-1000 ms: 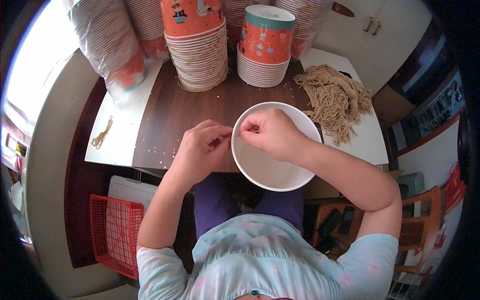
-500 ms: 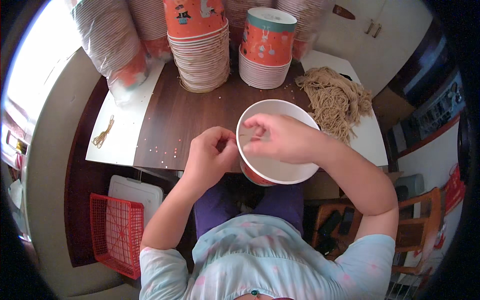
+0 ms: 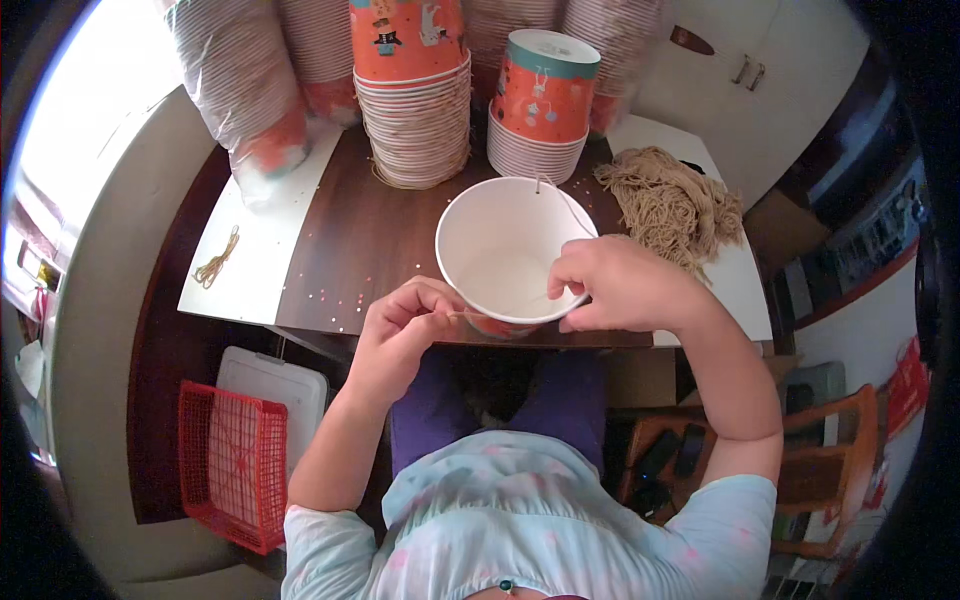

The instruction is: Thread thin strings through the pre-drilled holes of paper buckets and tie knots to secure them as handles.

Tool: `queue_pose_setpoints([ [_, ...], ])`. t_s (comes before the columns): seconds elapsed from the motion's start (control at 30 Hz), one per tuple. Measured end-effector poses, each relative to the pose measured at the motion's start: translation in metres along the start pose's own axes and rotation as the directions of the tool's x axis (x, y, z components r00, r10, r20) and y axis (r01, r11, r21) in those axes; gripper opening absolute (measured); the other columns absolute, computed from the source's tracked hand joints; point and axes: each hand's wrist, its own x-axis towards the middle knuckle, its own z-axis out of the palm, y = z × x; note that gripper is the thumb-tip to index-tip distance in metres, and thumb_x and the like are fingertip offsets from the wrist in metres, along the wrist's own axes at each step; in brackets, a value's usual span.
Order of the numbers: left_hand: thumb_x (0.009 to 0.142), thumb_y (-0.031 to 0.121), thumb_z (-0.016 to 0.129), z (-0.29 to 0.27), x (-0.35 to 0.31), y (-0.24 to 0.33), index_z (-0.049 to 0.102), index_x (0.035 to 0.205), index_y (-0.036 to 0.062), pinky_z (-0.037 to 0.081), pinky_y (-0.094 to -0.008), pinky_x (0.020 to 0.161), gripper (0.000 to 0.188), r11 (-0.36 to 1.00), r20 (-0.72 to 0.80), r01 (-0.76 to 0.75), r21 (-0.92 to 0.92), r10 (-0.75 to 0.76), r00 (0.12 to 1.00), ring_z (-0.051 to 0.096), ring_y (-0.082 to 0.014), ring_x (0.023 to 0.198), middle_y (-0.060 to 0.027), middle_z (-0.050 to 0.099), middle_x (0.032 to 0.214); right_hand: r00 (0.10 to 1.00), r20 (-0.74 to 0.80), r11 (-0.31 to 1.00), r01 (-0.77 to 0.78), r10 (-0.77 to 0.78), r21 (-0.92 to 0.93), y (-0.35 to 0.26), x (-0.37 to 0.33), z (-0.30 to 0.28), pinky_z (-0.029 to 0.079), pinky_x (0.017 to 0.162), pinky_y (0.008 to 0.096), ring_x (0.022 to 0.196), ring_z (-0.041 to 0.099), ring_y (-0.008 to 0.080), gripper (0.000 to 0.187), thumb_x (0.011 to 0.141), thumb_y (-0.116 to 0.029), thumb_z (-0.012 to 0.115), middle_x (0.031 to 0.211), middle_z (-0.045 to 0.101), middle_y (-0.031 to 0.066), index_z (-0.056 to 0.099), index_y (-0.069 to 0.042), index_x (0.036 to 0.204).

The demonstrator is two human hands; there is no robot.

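A paper bucket [image 3: 500,245], white inside with an orange outer wall, stands at the table's near edge, its mouth facing up. My left hand [image 3: 405,325] is closed in a pinch on a thin tan cord [image 3: 470,315] by the bucket's near-left wall. My right hand [image 3: 620,285] grips the near-right rim, with fingertips inside and the thumb outside. A strand of cord [image 3: 570,208] runs from the far rim towards my right hand. Whether the right fingers also pinch cord, I cannot tell.
Tall stacks of orange buckets [image 3: 415,120] stand along the back, some plastic-wrapped. A shorter bucket stack [image 3: 540,105] is beside them. A heap of tan cords [image 3: 672,205] lies right, a small cord bundle [image 3: 217,258] left. Below left sits a red basket [image 3: 235,465].
The bucket has shifted left and away from me, and cord now shows at its far rim. My right hand has gone from inside the bucket to its near-right rim.
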Motion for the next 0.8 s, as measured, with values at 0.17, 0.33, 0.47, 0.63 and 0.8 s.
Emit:
queue_pose_setpoints([
  [0.17, 0.083, 0.000, 0.051, 0.000, -0.003, 0.001, 0.056, 0.081, 0.0017, 0.045, -0.0217, 0.073, 0.006, 0.997, -0.017, -0.012, -0.080, 0.011, 1.000, 0.054, -0.0082, 0.079, -0.0051, 0.060, 0.091, 0.997, -0.068, 0.998, 0.045, -0.048, -0.047, 0.002, 0.008, -0.001, 0.049, 0.070, 0.0370, 0.079, 0.061, 0.0265, 0.027, 0.068, -0.018, 0.075, 0.086, 0.060, 0.0109, 0.063, -0.004, 0.088],
  [0.33, 0.082, -0.002, 0.050, -0.007, -0.015, -0.020, 0.056, 0.081, 0.0016, 0.043, -0.0209, 0.072, 0.007, 0.999, -0.127, -0.029, -0.021, 0.026, 0.992, 0.053, -0.0080, 0.079, -0.0046, 0.059, 0.090, 0.989, -0.091, 0.992, 0.122, -0.119, 0.032, -0.003, 0.010, 0.006, 0.049, 0.071, 0.0349, 0.079, 0.061, 0.0268, 0.022, 0.072, -0.017, 0.073, 0.086, 0.060, 0.0097, 0.063, -0.003, 0.086],
  [0.47, 0.082, -0.005, 0.051, -0.014, -0.024, -0.037, 0.055, 0.082, 0.0008, 0.042, -0.0208, 0.072, 0.007, 0.993, -0.142, -0.043, 0.113, 0.059, 0.988, 0.052, -0.0073, 0.078, -0.0043, 0.058, 0.091, 0.992, -0.084, 0.992, 0.098, -0.092, 0.075, -0.010, 0.013, 0.005, 0.050, 0.072, 0.0367, 0.079, 0.062, 0.0288, 0.019, 0.075, -0.018, 0.068, 0.086, 0.062, 0.0135, 0.064, -0.002, 0.084],
  [0.63, 0.083, -0.004, 0.051, -0.017, -0.027, -0.039, 0.055, 0.082, 0.0007, 0.041, -0.0205, 0.071, 0.006, 0.973, -0.156, -0.068, 0.221, 0.104, 0.982, 0.051, -0.0070, 0.077, -0.0031, 0.058, 0.088, 0.960, -0.280, 0.965, 0.077, -0.004, 0.252, -0.007, 0.018, 0.003, 0.047, 0.065, 0.0285, 0.071, 0.058, 0.0155, 0.010, 0.080, -0.010, 0.066, 0.079, 0.062, 0.0074, 0.065, -0.001, 0.083],
  [0.8, 0.080, -0.002, 0.053, -0.016, -0.029, -0.037, 0.055, 0.078, 0.0005, 0.041, -0.0220, 0.070, 0.004, 0.954, -0.164, -0.054, 0.294, 0.106, 0.981, 0.051, -0.0091, 0.076, -0.0045, 0.058, 0.086, 0.946, -0.299, 0.892, 0.027, 0.122, 0.451, -0.008, 0.020, 0.002, 0.046, 0.063, 0.0258, 0.070, 0.056, 0.0106, 0.011, 0.082, -0.010, 0.066, 0.077, 0.061, 0.0040, 0.065, 0.001, 0.083],
])
